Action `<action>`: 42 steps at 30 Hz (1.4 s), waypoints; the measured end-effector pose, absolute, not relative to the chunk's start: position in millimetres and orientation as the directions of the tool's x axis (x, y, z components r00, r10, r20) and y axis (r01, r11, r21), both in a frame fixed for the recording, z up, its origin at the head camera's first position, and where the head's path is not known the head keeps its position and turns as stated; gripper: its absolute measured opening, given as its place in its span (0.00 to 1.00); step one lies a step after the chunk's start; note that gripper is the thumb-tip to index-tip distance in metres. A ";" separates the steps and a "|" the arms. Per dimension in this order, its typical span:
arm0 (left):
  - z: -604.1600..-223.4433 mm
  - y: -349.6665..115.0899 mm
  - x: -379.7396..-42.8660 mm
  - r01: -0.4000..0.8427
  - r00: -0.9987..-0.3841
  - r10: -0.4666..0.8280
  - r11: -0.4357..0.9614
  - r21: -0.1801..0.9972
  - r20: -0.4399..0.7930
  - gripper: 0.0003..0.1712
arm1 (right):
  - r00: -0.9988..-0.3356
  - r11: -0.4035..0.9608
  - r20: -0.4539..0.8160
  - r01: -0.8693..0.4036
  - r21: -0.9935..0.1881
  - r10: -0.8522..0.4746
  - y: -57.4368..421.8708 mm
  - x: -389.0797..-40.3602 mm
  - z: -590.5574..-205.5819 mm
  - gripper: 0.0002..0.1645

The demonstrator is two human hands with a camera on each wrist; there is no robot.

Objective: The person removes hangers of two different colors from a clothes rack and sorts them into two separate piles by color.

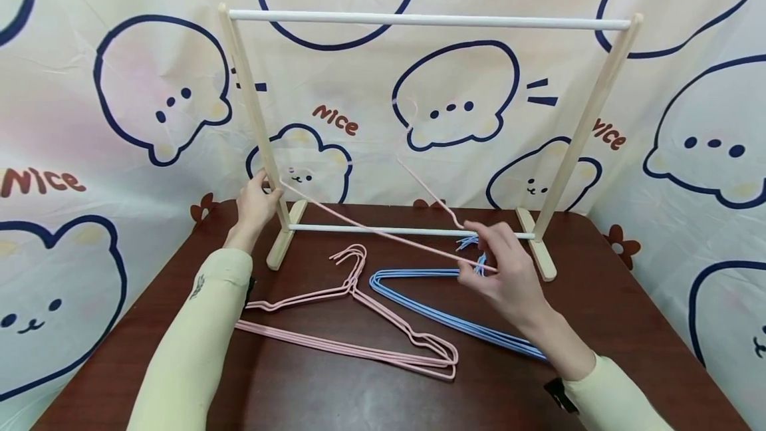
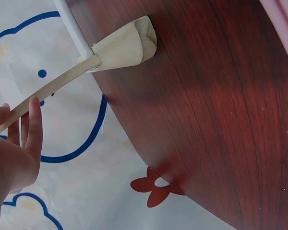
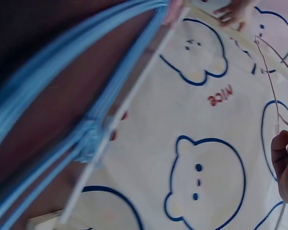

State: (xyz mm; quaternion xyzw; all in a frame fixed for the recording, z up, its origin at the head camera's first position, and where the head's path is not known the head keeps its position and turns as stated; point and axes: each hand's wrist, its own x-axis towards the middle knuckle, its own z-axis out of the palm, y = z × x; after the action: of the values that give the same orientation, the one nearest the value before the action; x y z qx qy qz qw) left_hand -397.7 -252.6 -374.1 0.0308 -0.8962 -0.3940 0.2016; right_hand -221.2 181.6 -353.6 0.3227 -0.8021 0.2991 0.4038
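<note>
My left hand grips the left wooden post of a small clothes rack, low down. In the left wrist view the fingers and thumb curl round that post. My right hand pinches a thin pink clothes hanger, raised above the table in front of the rack's lower bar. The hanger stretches leftward, toward the left post. Beneath it, a stack of pink hangers lies flat, hooks pointing away. A bundle of blue hangers lies to their right, partly hidden behind my right hand.
The rack stands at the back of the dark wooden table. A white upper bar and a white lower bar join its posts. Its right foot is close to the right hand. A printed cloth hangs behind.
</note>
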 end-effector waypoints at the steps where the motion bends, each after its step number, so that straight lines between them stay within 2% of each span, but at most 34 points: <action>1: -374.0 -252.4 -397.3 0.100 -0.918 -0.216 0.686 0.721 0.333 0.27 | -0.488 0.619 0.825 -0.751 -0.231 -0.284 185.6 -219.1 -357.8 0.31; 7: -373.1 -252.4 -396.5 0.087 -0.923 -0.221 0.678 0.730 0.316 0.30 | -0.597 0.646 0.740 -0.703 -0.297 -0.310 201.1 -208.4 -376.3 0.29; 11: -372.9 -251.3 -398.1 0.088 -0.925 -0.216 0.678 0.730 0.312 0.30 | -0.648 0.636 0.678 -0.694 -0.336 -0.348 201.8 -200.1 -389.8 0.30; 15: -373.4 -251.6 -399.2 0.087 -0.924 -0.218 0.680 0.728 0.314 0.31 | -0.666 0.613 0.630 -0.705 -0.356 -0.399 192.5 -193.9 -405.4 0.30; 19: -374.0 -252.4 -399.0 0.081 -0.926 -0.220 0.678 0.730 0.307 0.31 | -0.696 0.562 0.574 -0.705 -0.433 -0.431 179.6 -188.9 -418.1 0.30; 25: -372.8 -252.8 -396.8 0.083 -0.925 -0.220 0.678 0.730 0.310 0.31 | -0.776 0.513 0.443 -0.629 -0.583 -0.448 163.0 -182.3 -429.2 0.27; 31: -371.8 -252.3 -396.4 0.087 -0.923 -0.220 0.678 0.730 0.315 0.30 | -0.827 0.525 0.302 -0.541 -0.658 -0.474 157.3 -179.6 -432.9 0.23; 37: -372.4 -251.0 -397.8 0.089 -0.923 -0.221 0.675 0.733 0.316 0.30 | -0.845 0.580 0.148 -0.470 -0.666 -0.514 161.5 -177.5 -432.1 0.23; 42: -372.2 -251.1 -396.7 0.089 -0.931 -0.211 0.660 0.746 0.298 0.30 | -0.824 0.659 0.106 -0.516 -0.547 -0.557 164.7 -172.2 -433.5 0.26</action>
State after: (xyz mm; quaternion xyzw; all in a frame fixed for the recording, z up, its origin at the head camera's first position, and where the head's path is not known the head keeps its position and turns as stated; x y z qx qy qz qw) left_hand -396.7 -251.1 -372.2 0.0340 -0.8925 -0.4110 0.1827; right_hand -172.2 164.7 -433.5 0.2947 -0.9102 0.2889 -0.0351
